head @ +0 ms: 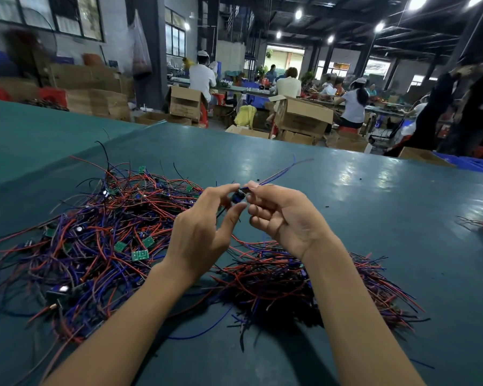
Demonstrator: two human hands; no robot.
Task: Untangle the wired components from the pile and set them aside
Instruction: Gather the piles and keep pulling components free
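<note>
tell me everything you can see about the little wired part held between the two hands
The wired component is a small dark blue-and-black part, too blurred for detail. It is held above the green table, pinched between the left hand and right hand. Thin blue wires run from it up and rightward past the right index finger; a dark wire drops below it.

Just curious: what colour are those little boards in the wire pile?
The boards are green; head view.

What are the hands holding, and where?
A small wired component, its body pinched by fingers of the left hand and right hand; its blue wire trails rightward.
</note>
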